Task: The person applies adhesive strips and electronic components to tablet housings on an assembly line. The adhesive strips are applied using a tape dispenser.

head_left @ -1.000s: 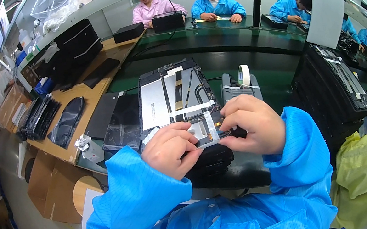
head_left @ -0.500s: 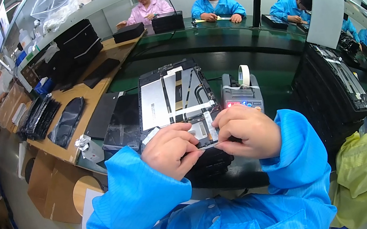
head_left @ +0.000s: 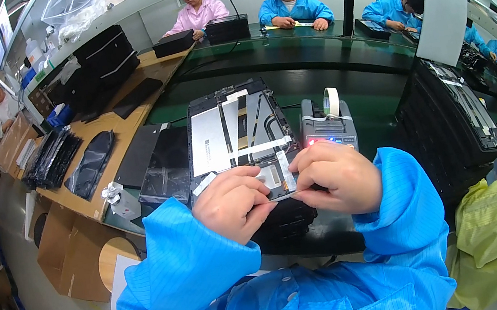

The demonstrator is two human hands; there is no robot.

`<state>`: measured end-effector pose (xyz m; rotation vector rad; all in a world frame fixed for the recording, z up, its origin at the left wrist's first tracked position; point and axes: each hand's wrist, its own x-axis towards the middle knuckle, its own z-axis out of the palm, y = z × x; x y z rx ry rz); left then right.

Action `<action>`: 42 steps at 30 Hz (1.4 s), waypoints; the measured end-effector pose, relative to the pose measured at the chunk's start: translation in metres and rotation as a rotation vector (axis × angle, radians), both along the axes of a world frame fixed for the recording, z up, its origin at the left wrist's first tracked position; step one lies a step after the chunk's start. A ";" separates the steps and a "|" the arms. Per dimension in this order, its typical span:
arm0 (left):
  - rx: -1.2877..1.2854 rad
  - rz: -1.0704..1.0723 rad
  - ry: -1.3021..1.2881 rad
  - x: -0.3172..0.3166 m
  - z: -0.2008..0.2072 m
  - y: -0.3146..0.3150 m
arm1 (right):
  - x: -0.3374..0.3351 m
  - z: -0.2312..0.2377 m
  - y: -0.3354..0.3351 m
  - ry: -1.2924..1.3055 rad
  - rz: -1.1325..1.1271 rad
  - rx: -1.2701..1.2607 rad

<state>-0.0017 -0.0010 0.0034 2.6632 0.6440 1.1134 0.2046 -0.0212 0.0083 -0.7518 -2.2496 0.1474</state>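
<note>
In front of me lies an open tablet-like panel assembly (head_left: 214,141) with a silver plate, black flat cables and strips of white tape (head_left: 285,168). It rests on a stack of dark panels (head_left: 285,218). My left hand (head_left: 231,202) is closed in a pinch at the near edge, its fingers curled over the lower left corner. My right hand (head_left: 337,176) pinches the same edge a little to the right. Between the fingertips runs a thin pale strip (head_left: 283,197) along the edge. The fingers partly hide its ends.
Just right of the panel stands a grey tape dispenser (head_left: 328,130) with a tape roll (head_left: 331,102). A tall stack of panels (head_left: 452,114) is at the right. A white bottle (head_left: 121,201) and black bags (head_left: 91,165) lie left. Co-workers sit across the green bench (head_left: 313,68).
My hands stay at the near edge, with only a slight shift of the right fingertips. Across the bench, the person in pink has lowered a hand.
</note>
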 end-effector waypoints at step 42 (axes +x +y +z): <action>0.436 0.087 0.068 0.006 0.008 -0.025 | 0.031 0.016 -0.029 0.011 -0.348 0.322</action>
